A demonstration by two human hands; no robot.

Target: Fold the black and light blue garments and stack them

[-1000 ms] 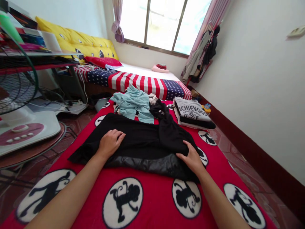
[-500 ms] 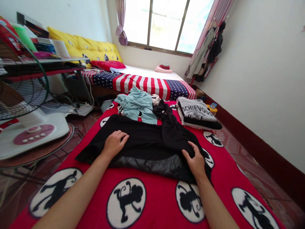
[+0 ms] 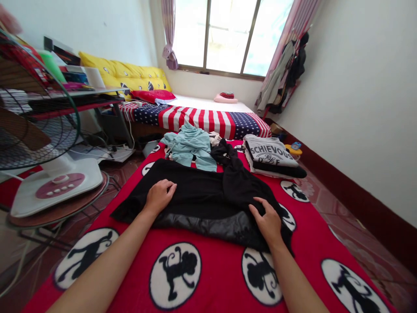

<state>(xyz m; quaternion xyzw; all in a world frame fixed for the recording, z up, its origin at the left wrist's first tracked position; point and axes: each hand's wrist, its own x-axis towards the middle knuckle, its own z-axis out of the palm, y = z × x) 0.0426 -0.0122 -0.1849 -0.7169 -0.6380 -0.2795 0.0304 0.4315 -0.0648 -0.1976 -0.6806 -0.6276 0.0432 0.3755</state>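
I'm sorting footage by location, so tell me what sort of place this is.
Most likely a bedroom: a bed with a red pillow stands under the window, and clothes hang in the corner.

Garment (image 3: pixel 195 191) lies before the heap (image 3: pixel 192 145); clothes stack (image 3: pixel 270 150) right; fan (image 3: pixel 57 167) left.

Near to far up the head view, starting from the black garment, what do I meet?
Black garment with the left hand and right hand on it → crumpled teal garment → stars-and-stripes bedding → window.
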